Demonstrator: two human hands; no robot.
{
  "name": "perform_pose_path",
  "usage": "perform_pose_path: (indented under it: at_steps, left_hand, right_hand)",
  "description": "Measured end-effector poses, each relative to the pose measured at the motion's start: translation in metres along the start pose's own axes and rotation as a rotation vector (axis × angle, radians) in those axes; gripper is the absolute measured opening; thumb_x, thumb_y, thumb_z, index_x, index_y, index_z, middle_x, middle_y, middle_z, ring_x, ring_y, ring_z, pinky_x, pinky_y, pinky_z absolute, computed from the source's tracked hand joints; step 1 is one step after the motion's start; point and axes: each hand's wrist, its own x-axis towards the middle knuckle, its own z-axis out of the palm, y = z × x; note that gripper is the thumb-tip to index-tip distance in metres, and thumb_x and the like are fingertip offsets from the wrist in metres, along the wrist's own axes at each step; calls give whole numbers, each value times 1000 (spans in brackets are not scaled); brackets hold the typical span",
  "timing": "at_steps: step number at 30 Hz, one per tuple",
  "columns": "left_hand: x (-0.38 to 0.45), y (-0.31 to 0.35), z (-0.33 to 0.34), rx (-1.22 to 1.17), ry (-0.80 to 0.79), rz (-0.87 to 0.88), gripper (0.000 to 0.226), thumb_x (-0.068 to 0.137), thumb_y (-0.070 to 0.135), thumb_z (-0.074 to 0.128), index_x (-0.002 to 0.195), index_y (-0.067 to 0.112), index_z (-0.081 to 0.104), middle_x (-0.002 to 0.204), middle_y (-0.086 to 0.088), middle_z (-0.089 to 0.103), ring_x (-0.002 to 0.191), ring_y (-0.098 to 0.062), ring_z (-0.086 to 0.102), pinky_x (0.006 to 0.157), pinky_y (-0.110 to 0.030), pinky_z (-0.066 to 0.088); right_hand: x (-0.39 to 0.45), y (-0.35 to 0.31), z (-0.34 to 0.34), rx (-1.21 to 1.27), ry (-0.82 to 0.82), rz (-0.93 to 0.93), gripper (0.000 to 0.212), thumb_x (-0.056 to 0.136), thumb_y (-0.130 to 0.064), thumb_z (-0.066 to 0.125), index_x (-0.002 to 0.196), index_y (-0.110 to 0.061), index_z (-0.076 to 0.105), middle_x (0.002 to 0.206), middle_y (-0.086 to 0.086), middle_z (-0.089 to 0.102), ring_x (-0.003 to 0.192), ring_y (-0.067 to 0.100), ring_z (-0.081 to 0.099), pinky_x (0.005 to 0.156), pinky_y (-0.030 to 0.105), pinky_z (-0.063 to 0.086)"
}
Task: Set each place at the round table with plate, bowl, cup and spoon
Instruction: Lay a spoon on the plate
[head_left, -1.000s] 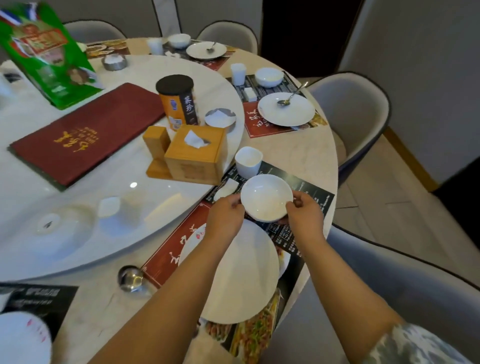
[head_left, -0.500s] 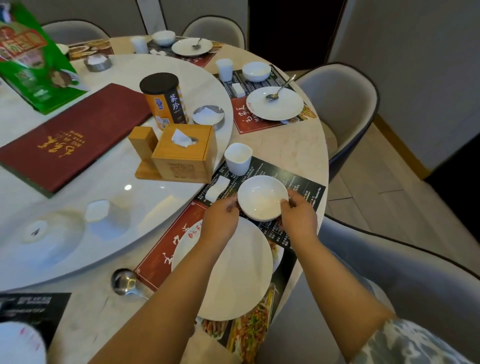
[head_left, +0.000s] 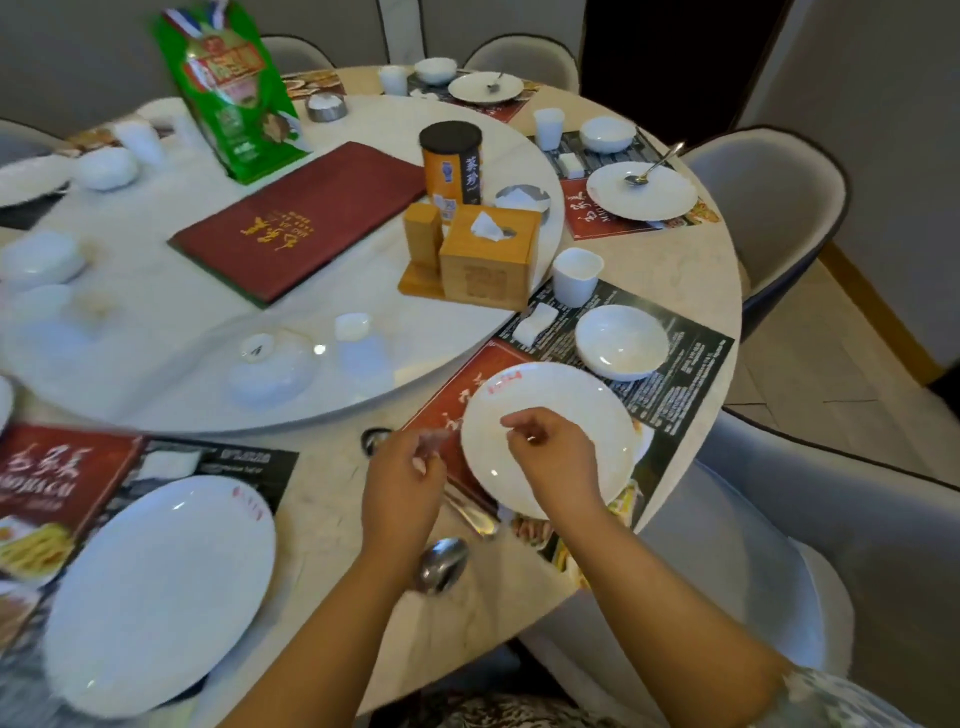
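Marble round table (head_left: 675, 270) fills the frame. Lower centre, the left hand (head_left: 402, 486) appears to pinch a spoon (head_left: 441, 564); its grip is blurred. The right hand (head_left: 550, 457) hovers over the plate (head_left: 550, 410), fingers loosely curled. Best lay the spoon gently on this plate. Nearest place: one plate, one bowl (head_left: 621, 343), one cup (head_left: 576, 275).
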Motion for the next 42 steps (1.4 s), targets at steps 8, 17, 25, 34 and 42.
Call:
perform_pose_path:
  at_steps: [8, 17, 25, 34, 42]
  left_hand:
    - [-32, -68, -44, 291, -1, -59, 38, 83, 9, 63, 121, 16, 61, 136, -3, 50, 124, -18, 47, 100, -19, 31]
    - [-33, -90, -44, 265, -63, 11, 48, 85, 22, 67, 131, 21, 55, 147, 1, 41, 134, -15, 39, 109, -23, 31]
    - [-34, -82, -55, 214, -176, 45, 40, 88, 13, 59, 127, 21, 59, 145, -1, 42, 133, -15, 40, 101, -16, 27]
    - [-42, -6, -10, -2, -220, 35, 32, 93, 17, 55, 124, 26, 58, 135, 2, 49, 126, -16, 47, 95, -21, 33]
    - [-40, 11, 25, -38, -253, -15, 37, 92, 19, 60, 128, 23, 54, 134, -2, 48, 102, -8, 48, 89, -24, 43]
  right_hand:
    - [-23, -11, 73, -448, -201, -312, 19, 86, -7, 59, 100, -11, 71, 101, 8, 70, 94, 21, 62, 79, 24, 44]
    - [-18, -11, 103, -699, -165, -421, 23, 88, 2, 50, 105, -6, 62, 106, 13, 64, 95, 24, 59, 80, 27, 45]
    - [-42, -25, 64, -310, -60, -92, 21, 79, -8, 62, 97, -13, 72, 95, -1, 70, 90, 17, 62, 73, 20, 42]
    - [-48, 17, -17, -321, 182, 76, 7, 82, -16, 63, 82, -21, 67, 86, -1, 71, 85, 19, 63, 72, 28, 50]
    - [-30, 43, -29, -368, 209, 94, 12, 80, -17, 61, 75, -26, 67, 85, 1, 69, 88, 19, 61, 60, 25, 45]
